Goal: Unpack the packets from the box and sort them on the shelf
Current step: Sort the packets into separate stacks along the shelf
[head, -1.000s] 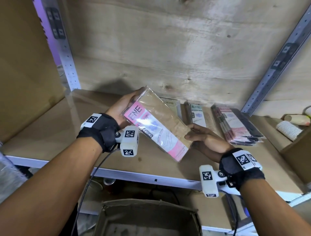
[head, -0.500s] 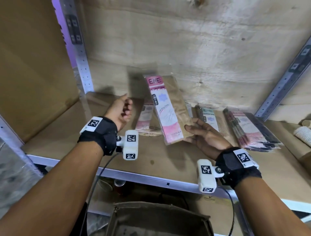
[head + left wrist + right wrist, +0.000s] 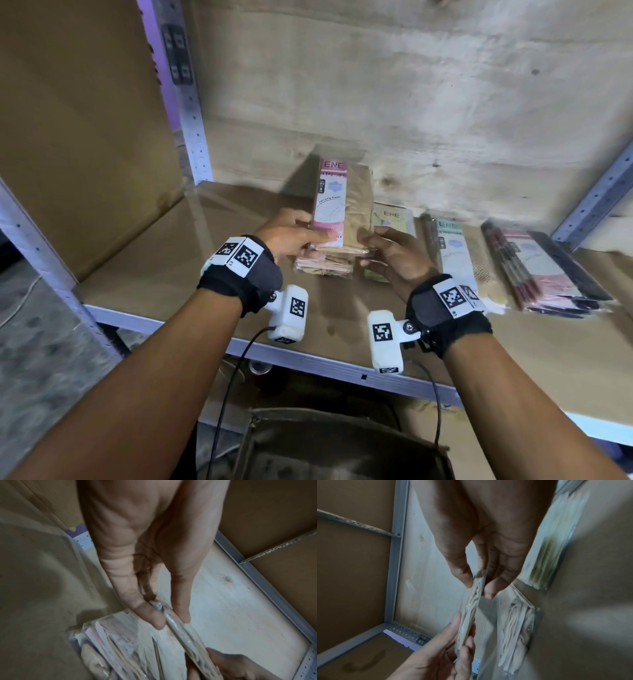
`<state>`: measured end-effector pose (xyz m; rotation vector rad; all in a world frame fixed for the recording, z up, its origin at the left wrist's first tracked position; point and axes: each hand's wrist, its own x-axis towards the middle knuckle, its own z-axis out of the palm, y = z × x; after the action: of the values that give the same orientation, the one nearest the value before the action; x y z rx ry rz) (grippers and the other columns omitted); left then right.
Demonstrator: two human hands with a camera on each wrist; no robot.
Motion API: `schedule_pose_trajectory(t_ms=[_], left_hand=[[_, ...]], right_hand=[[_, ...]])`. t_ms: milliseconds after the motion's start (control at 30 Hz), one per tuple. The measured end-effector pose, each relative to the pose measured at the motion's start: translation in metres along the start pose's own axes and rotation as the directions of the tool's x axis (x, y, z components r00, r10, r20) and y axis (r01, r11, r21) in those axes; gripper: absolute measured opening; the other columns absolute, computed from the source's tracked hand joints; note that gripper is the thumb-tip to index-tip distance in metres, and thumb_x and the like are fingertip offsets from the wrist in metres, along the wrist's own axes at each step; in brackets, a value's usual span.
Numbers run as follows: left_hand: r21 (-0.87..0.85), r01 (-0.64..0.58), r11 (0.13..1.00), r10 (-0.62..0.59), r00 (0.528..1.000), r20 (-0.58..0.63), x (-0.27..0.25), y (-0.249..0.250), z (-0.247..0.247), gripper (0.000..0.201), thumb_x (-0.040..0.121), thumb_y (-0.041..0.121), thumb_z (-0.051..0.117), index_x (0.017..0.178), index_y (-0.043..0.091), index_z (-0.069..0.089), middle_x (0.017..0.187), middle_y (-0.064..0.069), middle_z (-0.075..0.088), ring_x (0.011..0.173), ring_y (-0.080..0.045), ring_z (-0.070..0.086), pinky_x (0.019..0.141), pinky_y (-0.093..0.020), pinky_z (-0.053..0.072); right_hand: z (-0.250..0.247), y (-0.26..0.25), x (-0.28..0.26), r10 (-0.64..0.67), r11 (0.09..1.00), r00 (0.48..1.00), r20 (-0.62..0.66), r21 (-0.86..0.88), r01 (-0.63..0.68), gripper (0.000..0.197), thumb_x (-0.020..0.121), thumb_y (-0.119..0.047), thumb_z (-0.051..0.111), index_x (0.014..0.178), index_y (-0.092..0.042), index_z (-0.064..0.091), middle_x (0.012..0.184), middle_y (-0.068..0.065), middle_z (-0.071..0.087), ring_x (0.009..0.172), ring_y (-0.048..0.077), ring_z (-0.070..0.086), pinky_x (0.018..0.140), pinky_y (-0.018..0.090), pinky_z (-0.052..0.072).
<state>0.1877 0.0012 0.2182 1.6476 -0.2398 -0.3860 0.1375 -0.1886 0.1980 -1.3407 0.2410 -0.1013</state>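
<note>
A pink-labelled packet of beige stockings (image 3: 342, 202) stands tilted up above a small pile of like packets (image 3: 325, 265) on the shelf (image 3: 154, 274). My left hand (image 3: 301, 236) pinches its near left corner between thumb and fingers. My right hand (image 3: 387, 253) pinches the near right corner. In the left wrist view the packet (image 3: 185, 635) shows edge-on beside the pile (image 3: 116, 649). The right wrist view has the packet (image 3: 471, 612) edge-on too, with the pile (image 3: 518, 631) behind. The open cardboard box (image 3: 342, 445) sits below the shelf.
To the right on the shelf lie a green-labelled pile (image 3: 394, 219), a blue-labelled packet (image 3: 455, 253) and a stack of dark packets (image 3: 541, 270). A plywood back wall (image 3: 411, 102) closes the bay. Metal uprights (image 3: 185, 96) stand at both sides.
The packet swung upright and moved left over the pink pile. My left hand, which had let go half a second ago, now pinches its near corner again.
</note>
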Motion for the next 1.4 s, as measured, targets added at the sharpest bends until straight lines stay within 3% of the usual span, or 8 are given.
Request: schedule_pose_trajectory(t_ms=[100,267,367,433,500,667,933,1400], left_hand=[[0.038,0.019,0.999,-0.017,0.999,-0.05,0.008,-0.001,-0.005,0.037,0.084,0.006,0.075,0.118,0.001,0.064,0.108,-0.011,0.071,0.087,-0.02,0.07,0.065,-0.023,0.062],[0.042,0.071,0.997,-0.066,0.991,-0.116,0.022,-0.005,-0.01,0.031,0.087,0.001,0.07,0.117,0.003,0.063,0.09,-0.002,0.07,0.07,-0.01,0.071,0.052,-0.017,0.057],[0.14,0.12,0.983,-0.09,0.975,-0.202,0.028,-0.008,-0.013,0.015,0.082,0.009,0.077,0.092,0.017,0.069,0.084,0.003,0.071,0.074,-0.009,0.069,0.054,-0.016,0.057],[0.202,0.138,0.97,-0.083,0.962,-0.26,0.032,-0.011,-0.014,0.017,0.079,0.01,0.08,0.08,0.022,0.068,0.08,0.004,0.071,0.073,-0.01,0.068,0.055,-0.017,0.056],[0.223,0.153,0.963,-0.083,0.951,-0.296,0.037,-0.013,-0.014,0.019,0.075,0.008,0.083,0.081,0.019,0.069,0.081,0.0,0.072,0.073,-0.014,0.069,0.06,-0.021,0.057],[0.299,0.194,0.934,-0.099,0.947,-0.304,0.043,-0.018,-0.013,0.019,0.073,0.008,0.084,0.088,0.012,0.073,0.089,-0.008,0.074,0.069,-0.018,0.069,0.067,-0.027,0.059],[0.398,0.236,0.887,-0.113,0.944,-0.31,0.046,-0.02,-0.014,0.036,0.071,0.012,0.085,0.105,0.01,0.075,0.095,-0.009,0.077,0.06,-0.013,0.067,0.053,-0.019,0.056],[0.41,0.259,0.875,-0.139,0.943,-0.301,0.044,-0.021,-0.011,0.029,0.075,0.017,0.084,0.1,0.008,0.074,0.097,-0.008,0.076,0.068,-0.013,0.07,0.06,-0.021,0.059]], right_hand=[[0.003,-0.001,0.008,-0.029,0.994,0.999,-0.022,-0.108,0.027,0.015,0.086,0.01,0.061,0.085,-0.003,0.069,0.067,0.001,0.07,0.049,0.012,0.058,0.046,0.019,0.045],[0.006,0.0,0.023,-0.057,0.955,0.993,-0.101,-0.296,0.024,0.033,0.077,0.011,0.069,0.107,0.0,0.062,0.09,0.021,0.068,0.055,0.02,0.058,0.057,0.029,0.053],[0.009,0.003,0.029,-0.058,0.916,0.992,-0.116,-0.402,0.006,0.041,0.072,0.004,0.076,0.111,-0.002,0.063,0.093,0.024,0.072,0.068,0.028,0.066,0.079,0.044,0.058],[0.009,0.004,0.032,-0.047,0.893,0.991,-0.124,-0.45,-0.014,0.041,0.071,-0.001,0.079,0.109,-0.005,0.064,0.095,0.021,0.074,0.073,0.027,0.068,0.079,0.041,0.059],[0.01,0.005,0.035,-0.037,0.877,0.99,-0.133,-0.48,-0.032,0.04,0.071,-0.006,0.081,0.108,-0.008,0.065,0.099,0.018,0.074,0.076,0.024,0.07,0.073,0.033,0.059],[0.01,0.008,0.037,-0.039,0.779,0.987,-0.158,-0.623,-0.069,0.048,0.069,-0.021,0.086,0.112,-0.011,0.067,0.11,0.011,0.071,0.102,0.029,0.068,0.094,0.042,0.055],[0.015,0.006,0.033,-0.019,0.731,0.99,-0.142,-0.677,-0.083,0.055,0.071,-0.022,0.086,0.121,-0.01,0.065,0.111,0.011,0.07,0.103,0.032,0.068,0.092,0.043,0.056],[0.018,0.004,0.029,-0.05,0.668,0.99,-0.135,-0.741,-0.067,0.052,0.073,-0.024,0.083,0.12,-0.011,0.067,0.111,0.01,0.071,0.092,0.03,0.072,0.087,0.038,0.059]])
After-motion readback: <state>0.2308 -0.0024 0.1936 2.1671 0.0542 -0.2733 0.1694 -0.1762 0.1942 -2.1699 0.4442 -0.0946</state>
